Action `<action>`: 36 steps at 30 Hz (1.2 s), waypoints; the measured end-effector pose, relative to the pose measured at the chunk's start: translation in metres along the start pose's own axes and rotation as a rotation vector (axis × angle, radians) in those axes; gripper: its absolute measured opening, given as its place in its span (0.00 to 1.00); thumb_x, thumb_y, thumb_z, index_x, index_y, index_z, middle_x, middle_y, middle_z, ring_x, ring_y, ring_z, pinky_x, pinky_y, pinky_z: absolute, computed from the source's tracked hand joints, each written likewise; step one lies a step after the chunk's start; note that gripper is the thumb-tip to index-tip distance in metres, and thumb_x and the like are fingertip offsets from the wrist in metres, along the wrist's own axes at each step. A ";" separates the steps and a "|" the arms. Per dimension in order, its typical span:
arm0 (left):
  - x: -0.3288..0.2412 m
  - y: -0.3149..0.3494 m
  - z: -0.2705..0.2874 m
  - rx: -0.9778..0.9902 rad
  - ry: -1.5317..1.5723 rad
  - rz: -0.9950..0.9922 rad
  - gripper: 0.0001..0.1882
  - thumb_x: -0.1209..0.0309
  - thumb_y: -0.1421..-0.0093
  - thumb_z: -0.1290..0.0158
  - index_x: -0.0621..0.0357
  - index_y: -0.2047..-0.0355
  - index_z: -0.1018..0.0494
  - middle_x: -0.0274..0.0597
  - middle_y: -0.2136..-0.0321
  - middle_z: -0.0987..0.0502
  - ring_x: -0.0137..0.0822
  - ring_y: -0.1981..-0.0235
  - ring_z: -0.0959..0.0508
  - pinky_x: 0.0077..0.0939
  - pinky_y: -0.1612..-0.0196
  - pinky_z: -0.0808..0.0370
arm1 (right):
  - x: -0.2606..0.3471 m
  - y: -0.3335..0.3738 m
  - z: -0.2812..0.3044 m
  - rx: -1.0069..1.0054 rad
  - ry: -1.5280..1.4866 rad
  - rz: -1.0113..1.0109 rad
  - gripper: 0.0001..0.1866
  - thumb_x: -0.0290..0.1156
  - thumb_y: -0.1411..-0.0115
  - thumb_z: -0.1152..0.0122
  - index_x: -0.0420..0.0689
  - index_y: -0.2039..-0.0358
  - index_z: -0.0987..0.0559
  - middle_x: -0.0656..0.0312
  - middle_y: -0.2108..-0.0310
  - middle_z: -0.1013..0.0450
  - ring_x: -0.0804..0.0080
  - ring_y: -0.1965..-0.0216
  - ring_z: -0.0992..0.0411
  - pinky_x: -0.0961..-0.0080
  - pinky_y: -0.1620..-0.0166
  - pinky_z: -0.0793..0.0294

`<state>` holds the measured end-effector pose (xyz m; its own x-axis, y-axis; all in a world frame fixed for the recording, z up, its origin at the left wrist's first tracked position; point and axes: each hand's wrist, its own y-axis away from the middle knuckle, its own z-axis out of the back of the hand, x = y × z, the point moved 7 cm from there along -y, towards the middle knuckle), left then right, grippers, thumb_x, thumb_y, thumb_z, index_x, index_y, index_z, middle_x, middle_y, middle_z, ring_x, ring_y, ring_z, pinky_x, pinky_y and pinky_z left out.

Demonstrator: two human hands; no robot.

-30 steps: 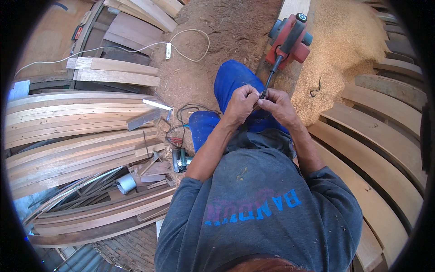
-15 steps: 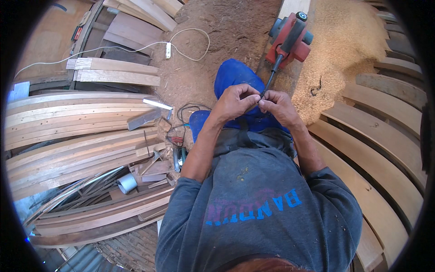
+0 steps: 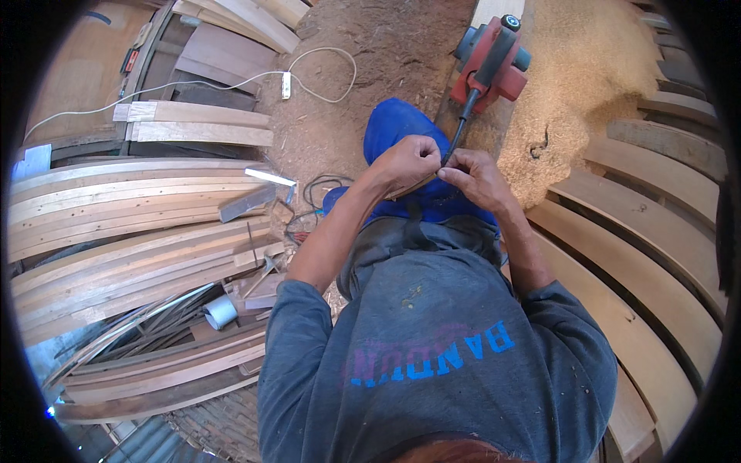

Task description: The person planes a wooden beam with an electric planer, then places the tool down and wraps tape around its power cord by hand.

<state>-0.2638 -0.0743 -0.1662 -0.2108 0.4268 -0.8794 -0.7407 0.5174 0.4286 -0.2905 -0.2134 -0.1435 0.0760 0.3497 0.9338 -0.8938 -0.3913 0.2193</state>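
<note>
We saw long boards at the left, their ends partly lost at the dark rim. A plank ran beside heaped shavings, cut off by the upper edge; on it sat the red power planer, its underside hidden. Our left hand curled beside the cord's end, and we could not tell whether it gripped anything. Our right hand pinched the black cord leading from the planer, its tip hidden among our fingers.
</note>
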 end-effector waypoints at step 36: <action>0.037 0.007 -0.010 -0.291 0.414 0.029 0.05 0.72 0.36 0.51 0.58 0.67 0.27 0.30 0.76 0.28 0.20 0.78 0.33 0.15 0.76 0.36 | -0.037 -0.027 -0.028 0.023 -0.965 -0.009 0.06 0.28 0.37 0.41 0.40 0.63 0.23 0.69 0.72 0.29 0.82 0.71 0.35 0.83 0.65 0.35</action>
<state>-0.2833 -0.0622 -0.1971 -0.4257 0.0779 -0.9015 -0.8653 0.2563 0.4307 -0.2816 -0.1924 -0.1918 0.4226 -0.4933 0.7603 -0.8832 -0.4122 0.2234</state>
